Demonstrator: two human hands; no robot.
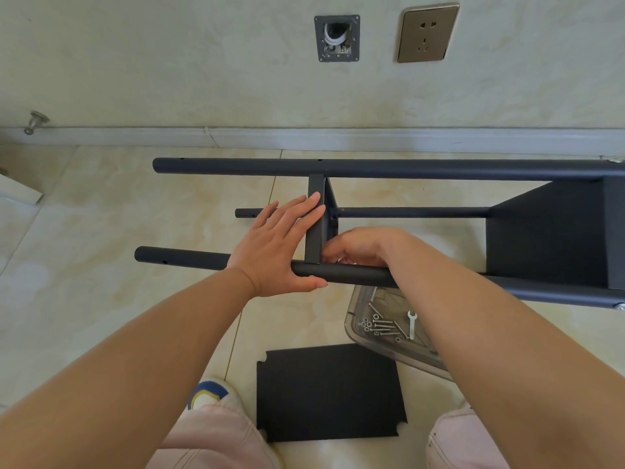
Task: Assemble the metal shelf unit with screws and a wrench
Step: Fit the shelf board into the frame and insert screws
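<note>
The black metal shelf unit lies on its side on the tiled floor, its long poles (406,168) running left to right. My left hand (275,243) lies flat against the middle shelf panel (315,204), with the thumb under the near pole (341,274). My right hand (358,247) is curled behind that near pole at the panel's lower corner; whatever its fingertips hold is hidden. A second panel (548,238) is fixed at the right. A loose panel (329,392) lies flat near my knees. Several screws (382,324) and a small wrench (411,324) sit in a clear tray (351,319).
The wall with its baseboard (304,137) runs just behind the far pole, with a socket (427,32) and an open wall box (337,38) above. A door stop (35,121) sticks out at the left. My shoe (211,394) and knees are at the bottom.
</note>
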